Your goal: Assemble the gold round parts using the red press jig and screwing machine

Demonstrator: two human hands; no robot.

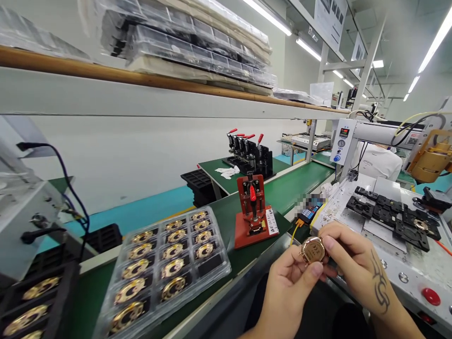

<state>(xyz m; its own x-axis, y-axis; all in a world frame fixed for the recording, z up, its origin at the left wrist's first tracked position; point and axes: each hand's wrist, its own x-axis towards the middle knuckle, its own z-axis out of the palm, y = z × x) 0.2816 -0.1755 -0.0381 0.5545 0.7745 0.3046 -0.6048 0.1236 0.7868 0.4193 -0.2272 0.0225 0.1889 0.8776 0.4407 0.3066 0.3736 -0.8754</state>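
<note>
Gold disc: a round gold-coloured disc [312, 249] is held up in front of the body, above the near edge of the green worktop [293, 188], between both hands.
Left hand: the left hand [287, 287] is closed on the disc from below and from the left, with the thumb laid against its lower rim.
Right hand: the right hand [348, 259] is closed on the disc from the right, fingertips curled over its upper edge; a dark tattoo is seen on the wrist.
Red fixture: a red clamp fixture [254, 212] with a red-tipped lever is stood on the worktop just beyond the hands, slightly to the left, with a white label on its base.
Clear tray: a clear plastic tray [165, 268] is laid on the worktop well to the left of the hands; gold rings are seated in most of its pockets, and the two pockets at its near right are seen empty.
Black tray: a black tray [35, 301] with more gold rings is placed at the far left, partly cut off.
Grey machine table: a grey table [406, 263] with black nests [391, 214] and a red button [431, 295] is set to the right of the hands.
Clamp row: a row of black toggle clamps [249, 153] with red handles is stood further back.
Shelf: stacked clear trays [190, 42] are kept on the shelf overhead.
</note>
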